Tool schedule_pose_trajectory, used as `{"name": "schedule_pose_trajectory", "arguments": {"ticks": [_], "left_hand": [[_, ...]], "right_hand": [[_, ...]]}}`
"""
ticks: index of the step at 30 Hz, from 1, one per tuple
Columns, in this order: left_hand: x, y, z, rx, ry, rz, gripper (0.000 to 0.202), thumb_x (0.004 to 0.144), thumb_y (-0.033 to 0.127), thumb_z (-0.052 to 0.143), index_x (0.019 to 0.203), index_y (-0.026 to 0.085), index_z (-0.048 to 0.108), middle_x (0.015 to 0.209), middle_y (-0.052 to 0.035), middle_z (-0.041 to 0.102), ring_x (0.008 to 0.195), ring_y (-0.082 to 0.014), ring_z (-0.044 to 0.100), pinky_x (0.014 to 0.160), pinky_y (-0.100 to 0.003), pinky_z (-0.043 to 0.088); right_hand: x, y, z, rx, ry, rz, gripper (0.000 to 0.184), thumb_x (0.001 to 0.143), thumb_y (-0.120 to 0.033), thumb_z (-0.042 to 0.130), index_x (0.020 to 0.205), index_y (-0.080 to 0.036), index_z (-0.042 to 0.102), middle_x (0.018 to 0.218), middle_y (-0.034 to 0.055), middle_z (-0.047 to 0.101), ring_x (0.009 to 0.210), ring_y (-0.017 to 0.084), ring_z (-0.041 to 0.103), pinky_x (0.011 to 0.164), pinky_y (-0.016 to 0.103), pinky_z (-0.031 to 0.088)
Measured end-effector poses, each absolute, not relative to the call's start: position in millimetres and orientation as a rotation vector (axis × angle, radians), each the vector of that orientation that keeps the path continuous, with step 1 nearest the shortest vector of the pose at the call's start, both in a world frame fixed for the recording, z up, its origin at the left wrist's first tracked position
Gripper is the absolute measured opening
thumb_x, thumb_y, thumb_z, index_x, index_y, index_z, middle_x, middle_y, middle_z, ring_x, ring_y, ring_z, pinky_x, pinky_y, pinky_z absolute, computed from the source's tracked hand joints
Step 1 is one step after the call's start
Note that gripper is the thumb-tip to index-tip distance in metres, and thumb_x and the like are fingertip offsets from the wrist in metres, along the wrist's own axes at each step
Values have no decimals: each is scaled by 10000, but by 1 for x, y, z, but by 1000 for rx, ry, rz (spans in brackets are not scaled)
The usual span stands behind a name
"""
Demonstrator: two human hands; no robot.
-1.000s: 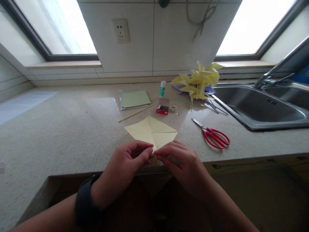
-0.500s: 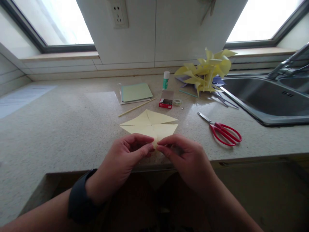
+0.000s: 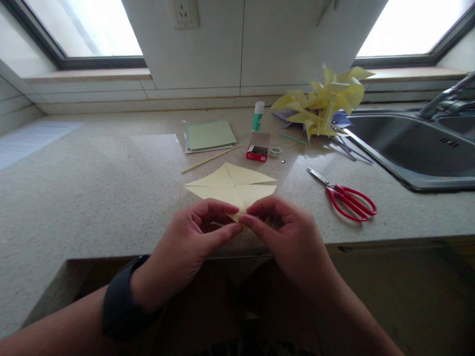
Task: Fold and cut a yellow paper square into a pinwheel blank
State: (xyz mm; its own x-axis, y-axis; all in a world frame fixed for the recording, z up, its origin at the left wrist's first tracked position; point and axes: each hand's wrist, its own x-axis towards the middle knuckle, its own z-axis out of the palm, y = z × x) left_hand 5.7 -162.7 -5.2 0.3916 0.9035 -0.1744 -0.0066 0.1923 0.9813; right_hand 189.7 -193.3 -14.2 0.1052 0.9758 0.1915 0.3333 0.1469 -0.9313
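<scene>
A pale yellow paper sheet (image 3: 230, 181) lies on the counter with slits cut inward from its corners and a small dark dot at its middle. At its near corner my left hand (image 3: 202, 230) pinches the paper between thumb and fingers. My right hand (image 3: 284, 230) grips the same corner from the other side, the thumbs almost touching. The near part of the sheet is hidden behind my fingers. Red-handled scissors (image 3: 345, 198) lie to the right of my right hand, blades pointing up and left.
Behind the sheet are a wooden stick (image 3: 211, 158), stacked coloured paper (image 3: 211, 136), an open red box (image 3: 257, 152), a tape roll (image 3: 275, 152) and a glue stick (image 3: 258, 116). Yellow paper pinwheels (image 3: 326, 106) stand at back right, beside the metal sink (image 3: 408, 148).
The thumbs and fingertips have shifted slightly at the near corner, and a folded edge of the paper now shows between them. The whole view has tilted a little; other objects stay put.
</scene>
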Motion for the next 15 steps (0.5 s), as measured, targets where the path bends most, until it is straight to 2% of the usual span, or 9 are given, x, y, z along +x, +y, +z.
{"name": "schedule_pose_trajectory", "arguments": {"ticks": [6,11,15], "left_hand": [[5,-165,-3,1201,1018,823,262,746,323,882,948,211,757,867,17,780,797,-95,696,698,-152,519],[6,-163,-2,1139,980,856,276,715,287,903,933,210,752,809,35,764,702,-73,668,641,-140,513],[6,-164,-4,1150,958,872,235,753,287,880,940,224,753,828,45,757,709,-58,661,645,-122,512]], "right_hand": [[191,-195,-17,-1324,-1372,865,137,820,-334,794,842,-234,702,758,-30,695,690,120,606,632,251,469],[193,-196,-17,-1355,-1353,936,196,831,-407,774,853,-229,693,747,-22,675,667,127,579,597,263,448],[191,-196,-12,-1409,-1443,961,198,877,-422,714,868,-224,712,730,-17,673,654,125,572,576,257,436]]}}
